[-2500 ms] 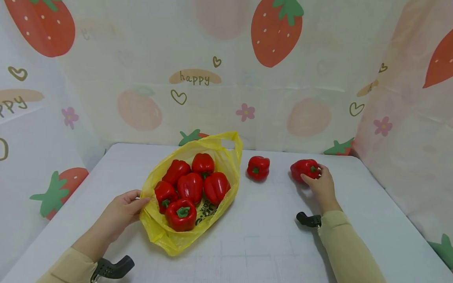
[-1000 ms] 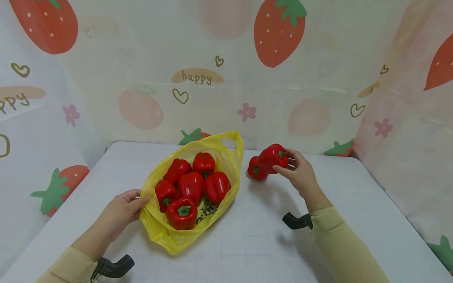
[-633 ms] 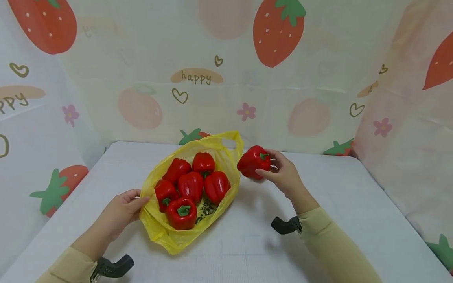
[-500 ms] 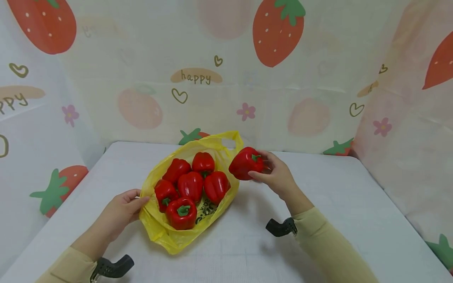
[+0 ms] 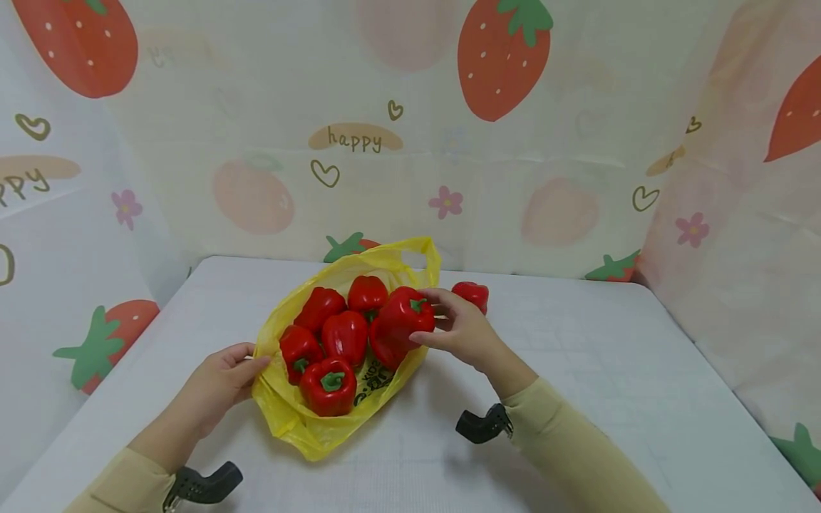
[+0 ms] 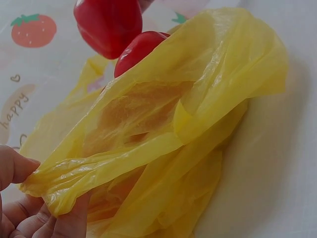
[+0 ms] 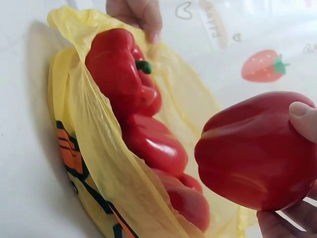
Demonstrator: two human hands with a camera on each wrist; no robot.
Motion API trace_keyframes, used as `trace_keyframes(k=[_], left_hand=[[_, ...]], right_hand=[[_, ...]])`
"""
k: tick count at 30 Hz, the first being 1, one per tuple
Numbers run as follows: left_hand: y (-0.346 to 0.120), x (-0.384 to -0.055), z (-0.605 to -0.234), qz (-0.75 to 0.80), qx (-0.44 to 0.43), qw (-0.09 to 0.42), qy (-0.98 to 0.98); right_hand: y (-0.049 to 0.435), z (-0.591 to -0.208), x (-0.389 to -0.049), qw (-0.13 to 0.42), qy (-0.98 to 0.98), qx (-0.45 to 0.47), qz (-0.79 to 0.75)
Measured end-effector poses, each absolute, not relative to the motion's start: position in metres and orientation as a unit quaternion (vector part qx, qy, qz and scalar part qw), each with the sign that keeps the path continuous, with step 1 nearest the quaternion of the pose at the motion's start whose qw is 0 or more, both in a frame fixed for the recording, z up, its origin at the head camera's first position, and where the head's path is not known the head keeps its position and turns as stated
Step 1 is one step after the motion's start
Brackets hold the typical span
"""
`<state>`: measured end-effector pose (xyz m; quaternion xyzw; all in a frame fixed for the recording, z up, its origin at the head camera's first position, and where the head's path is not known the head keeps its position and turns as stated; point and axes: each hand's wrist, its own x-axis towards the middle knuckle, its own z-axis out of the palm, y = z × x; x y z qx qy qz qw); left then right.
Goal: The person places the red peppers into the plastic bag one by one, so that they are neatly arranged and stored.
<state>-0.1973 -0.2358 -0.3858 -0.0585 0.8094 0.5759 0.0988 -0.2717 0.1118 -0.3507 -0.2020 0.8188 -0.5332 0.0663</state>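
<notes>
A yellow plastic bag (image 5: 277,417) lies with its mouth open on the white table, several red bell peppers (image 5: 345,338) inside. At its left rim, my left hand (image 5: 214,385) pinches the plastic between thumb and fingers, as the left wrist view also shows. My right hand (image 5: 465,336) grips another red bell pepper (image 5: 404,312) by its stem end. That pepper is above the right side of the bag, partly covering a pepper inside. In the right wrist view, the held bell pepper (image 7: 257,148) is apart from those in the bag.
One more red bell pepper (image 5: 472,293) sits on the table (image 5: 609,370) behind my right hand, partly hidden by it. A strawberry-print sheet (image 5: 500,164) stands behind the table and along its sides. Black wrist mounts (image 5: 205,483) stick out from both sleeves.
My right hand has picked a bell pepper off the table's right side and carried it left, past the other loose one, to above the bag. The left hand stays on the bag's rim.
</notes>
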Motion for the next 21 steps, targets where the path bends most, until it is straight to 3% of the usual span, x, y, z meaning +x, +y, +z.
trace_keyframes(k=[13,21], left_hand=[[-0.239,-0.201,-0.389,0.569,-0.058,0.097,0.815],[-0.239,-0.202,-0.389,0.563,-0.057,0.094,0.819]], right_hand=[[0.092,-0.362,-0.263,0.111,0.827,-0.243,-0.495],[0.088,-0.368,-0.263,0.11,0.844,-0.274,-0.448]])
